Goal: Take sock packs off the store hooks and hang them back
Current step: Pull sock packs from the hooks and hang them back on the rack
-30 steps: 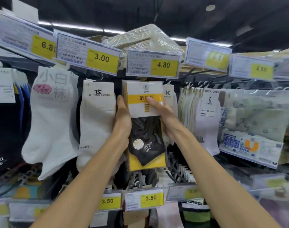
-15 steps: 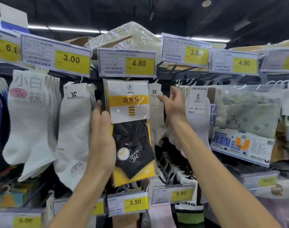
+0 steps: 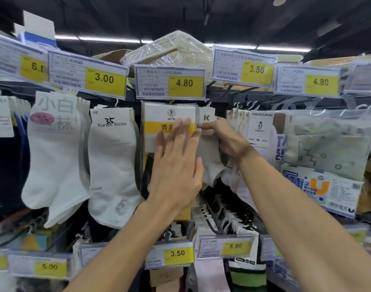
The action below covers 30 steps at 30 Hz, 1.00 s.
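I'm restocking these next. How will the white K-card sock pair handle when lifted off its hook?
Probably floppy: the K-card sock pair hangs limp below its small card. Likely light: the right hand only pinches that card. Held from the top alone, it may swing.

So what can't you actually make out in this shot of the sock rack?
All in the head view:
Hook of the yellow-banded sock pack: hidden behind the middle 4.80 price tag.
Much of that pack's front and label: covered by the left hand.
Last digit of the 6.8 price tag: overlapped by the 3.00 price tag.
Small print on the tags: blurred.
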Each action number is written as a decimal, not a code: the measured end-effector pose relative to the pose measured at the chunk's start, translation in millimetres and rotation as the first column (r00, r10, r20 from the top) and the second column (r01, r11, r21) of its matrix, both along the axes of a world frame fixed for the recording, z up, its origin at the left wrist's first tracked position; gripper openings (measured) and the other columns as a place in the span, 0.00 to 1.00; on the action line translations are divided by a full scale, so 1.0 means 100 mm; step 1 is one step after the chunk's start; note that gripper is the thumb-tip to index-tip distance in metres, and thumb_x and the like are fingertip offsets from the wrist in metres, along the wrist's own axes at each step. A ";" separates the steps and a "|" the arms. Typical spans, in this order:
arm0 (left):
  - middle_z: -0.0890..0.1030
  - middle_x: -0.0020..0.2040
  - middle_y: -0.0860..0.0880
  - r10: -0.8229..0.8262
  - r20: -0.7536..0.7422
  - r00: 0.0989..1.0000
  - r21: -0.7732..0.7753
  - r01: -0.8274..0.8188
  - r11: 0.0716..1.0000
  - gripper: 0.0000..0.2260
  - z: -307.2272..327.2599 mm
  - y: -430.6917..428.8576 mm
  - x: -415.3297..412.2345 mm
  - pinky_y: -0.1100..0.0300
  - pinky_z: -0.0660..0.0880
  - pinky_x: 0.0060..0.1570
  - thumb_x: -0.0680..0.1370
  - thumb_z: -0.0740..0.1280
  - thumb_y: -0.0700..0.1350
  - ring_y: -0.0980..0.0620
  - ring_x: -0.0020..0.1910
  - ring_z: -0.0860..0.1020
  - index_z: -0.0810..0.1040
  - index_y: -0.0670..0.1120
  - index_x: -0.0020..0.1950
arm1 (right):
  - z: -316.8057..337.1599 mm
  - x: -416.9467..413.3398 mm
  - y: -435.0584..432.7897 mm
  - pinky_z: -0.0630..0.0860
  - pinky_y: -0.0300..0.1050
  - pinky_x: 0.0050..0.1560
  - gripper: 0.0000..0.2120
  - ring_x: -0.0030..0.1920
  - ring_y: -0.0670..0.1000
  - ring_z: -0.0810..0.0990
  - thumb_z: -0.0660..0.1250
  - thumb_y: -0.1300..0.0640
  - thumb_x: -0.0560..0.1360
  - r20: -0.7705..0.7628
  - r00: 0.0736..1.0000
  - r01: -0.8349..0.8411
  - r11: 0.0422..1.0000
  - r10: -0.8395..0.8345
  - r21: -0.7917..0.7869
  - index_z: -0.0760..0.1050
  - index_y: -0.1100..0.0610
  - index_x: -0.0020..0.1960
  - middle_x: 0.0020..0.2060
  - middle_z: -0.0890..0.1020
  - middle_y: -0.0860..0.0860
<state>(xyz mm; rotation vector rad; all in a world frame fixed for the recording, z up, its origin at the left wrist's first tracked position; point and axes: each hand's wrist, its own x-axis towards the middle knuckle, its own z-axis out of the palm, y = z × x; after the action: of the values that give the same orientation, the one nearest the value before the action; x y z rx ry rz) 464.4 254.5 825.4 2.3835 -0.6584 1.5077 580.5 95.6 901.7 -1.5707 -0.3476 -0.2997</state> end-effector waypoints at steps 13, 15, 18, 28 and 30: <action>0.48 0.83 0.45 0.160 -0.010 0.987 0.031 -0.159 0.987 0.29 0.02 -0.03 0.05 0.38 0.34 0.74 0.78 0.62 0.51 0.47 0.81 0.43 0.62 0.51 0.79 | 0.01 -0.18 0.03 0.78 0.59 0.60 0.22 0.58 0.62 0.81 0.70 0.62 0.75 -0.007 1.000 0.028 0.999 -0.028 0.029 0.71 0.63 0.67 0.58 0.81 0.63; 0.49 0.83 0.46 0.174 -0.005 0.985 0.031 -0.173 0.984 0.29 0.01 -0.02 0.07 0.36 0.36 0.74 0.78 0.62 0.51 0.47 0.81 0.44 0.62 0.51 0.79 | 0.05 -0.29 -0.03 0.79 0.58 0.58 0.16 0.54 0.60 0.83 0.68 0.63 0.75 0.009 1.000 0.001 0.999 0.000 -0.033 0.75 0.63 0.62 0.55 0.83 0.61; 0.50 0.83 0.46 0.151 0.006 0.989 0.006 -0.151 0.989 0.27 0.00 -0.02 0.09 0.35 0.39 0.75 0.80 0.58 0.54 0.48 0.81 0.45 0.62 0.51 0.78 | 0.08 -0.52 -0.12 0.81 0.51 0.46 0.06 0.44 0.56 0.84 0.67 0.66 0.76 0.051 0.996 -0.066 0.993 0.071 -0.095 0.80 0.61 0.52 0.45 0.85 0.58; 0.50 0.82 0.47 0.109 0.021 0.994 -0.090 -0.107 0.990 0.26 -0.01 -0.14 0.11 0.38 0.35 0.73 0.81 0.49 0.57 0.48 0.81 0.45 0.62 0.50 0.78 | 0.02 -1.03 -0.15 0.80 0.49 0.49 0.20 0.49 0.54 0.83 0.71 0.59 0.76 0.122 0.992 0.019 0.987 0.000 -0.158 0.71 0.62 0.66 0.53 0.83 0.57; 0.48 0.82 0.47 0.084 0.002 0.996 -0.121 -0.083 0.989 0.27 0.00 -0.19 0.09 0.39 0.32 0.72 0.82 0.48 0.58 0.48 0.81 0.43 0.59 0.50 0.79 | -0.02 -1.06 -0.12 0.79 0.56 0.56 0.22 0.53 0.57 0.83 0.72 0.56 0.75 0.138 0.987 0.105 0.980 -0.082 -0.167 0.71 0.59 0.66 0.55 0.83 0.57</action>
<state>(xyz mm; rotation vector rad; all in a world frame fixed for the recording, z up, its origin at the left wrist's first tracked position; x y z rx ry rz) 473.6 235.6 825.1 2.3426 -0.4602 1.5431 474.3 83.5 899.9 -1.7473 -0.4103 -0.4569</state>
